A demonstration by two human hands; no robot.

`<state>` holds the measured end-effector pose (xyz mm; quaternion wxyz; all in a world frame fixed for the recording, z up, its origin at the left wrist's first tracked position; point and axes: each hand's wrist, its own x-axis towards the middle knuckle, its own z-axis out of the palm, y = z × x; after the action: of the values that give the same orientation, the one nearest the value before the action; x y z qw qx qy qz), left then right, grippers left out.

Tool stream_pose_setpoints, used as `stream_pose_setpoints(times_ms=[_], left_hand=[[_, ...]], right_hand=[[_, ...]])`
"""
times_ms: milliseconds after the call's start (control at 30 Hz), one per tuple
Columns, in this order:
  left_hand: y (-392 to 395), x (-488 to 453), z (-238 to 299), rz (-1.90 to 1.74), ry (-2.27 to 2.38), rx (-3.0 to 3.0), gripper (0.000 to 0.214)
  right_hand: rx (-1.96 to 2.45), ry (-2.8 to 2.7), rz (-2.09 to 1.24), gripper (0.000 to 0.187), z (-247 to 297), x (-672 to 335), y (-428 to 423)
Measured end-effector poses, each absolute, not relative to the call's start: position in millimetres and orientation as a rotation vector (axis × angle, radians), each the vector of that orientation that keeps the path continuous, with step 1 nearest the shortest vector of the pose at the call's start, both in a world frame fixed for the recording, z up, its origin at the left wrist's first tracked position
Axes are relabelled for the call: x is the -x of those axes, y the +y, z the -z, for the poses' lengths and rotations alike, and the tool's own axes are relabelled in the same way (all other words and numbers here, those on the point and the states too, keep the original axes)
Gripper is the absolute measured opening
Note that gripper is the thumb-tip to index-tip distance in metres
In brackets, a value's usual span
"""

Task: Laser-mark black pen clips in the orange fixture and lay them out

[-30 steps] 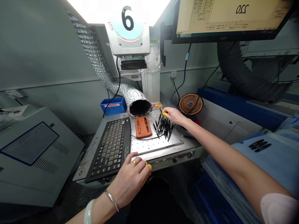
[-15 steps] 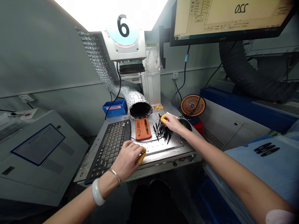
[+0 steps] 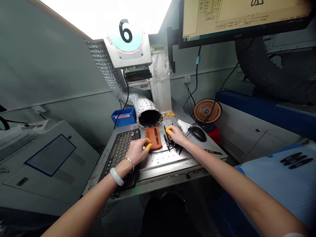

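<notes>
An orange fixture block [image 3: 153, 138] with slim black parts set in it lies on the perforated metal plate [image 3: 163, 158] under the laser head. My left hand [image 3: 137, 150], with yellow finger cots, reaches to the block's left edge, fingers curled and touching it. My right hand [image 3: 175, 134], also with yellow cots, rests on a pile of slim black parts [image 3: 172, 144] just right of the block, fingertips pinched over them. What the fingers hold is hidden.
A black keyboard [image 3: 119, 153] lies left of the plate. A silver duct [image 3: 145, 110], a blue bin [image 3: 123, 116], a mouse [image 3: 198, 133] and a small orange fan [image 3: 207, 111] stand behind. More black parts [image 3: 295, 158] lie on blue sheeting at right. A monitor [image 3: 237, 16] hangs above.
My left hand has moved from the plate's front edge forward to the orange block. My right hand has shifted left along the pile of black parts toward the block.
</notes>
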<state>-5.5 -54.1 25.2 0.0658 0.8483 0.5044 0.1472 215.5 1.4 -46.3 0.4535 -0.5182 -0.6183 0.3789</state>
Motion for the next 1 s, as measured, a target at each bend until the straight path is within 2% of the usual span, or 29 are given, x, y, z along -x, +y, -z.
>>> stream_pose_setpoints(times_ms=[433,733,1000], left_hand=[[-38.1,10.1,-17.6,-0.466,1.618,-2.499,0.015],[-28.0,15.8,-16.9,-0.441,1.661,-2.515,0.031],[-32.7,16.6,-19.6,-0.511,1.702,-2.54,0.032]], right_hand=[[1.187,-1.352,-1.096,0.008,47.8,-201.0,8.5],[1.139,-1.316,-1.172,0.006,36.8,-202.1,1.7],[1.115,-1.325,-1.153,0.007,40.8,-208.6,3.3]])
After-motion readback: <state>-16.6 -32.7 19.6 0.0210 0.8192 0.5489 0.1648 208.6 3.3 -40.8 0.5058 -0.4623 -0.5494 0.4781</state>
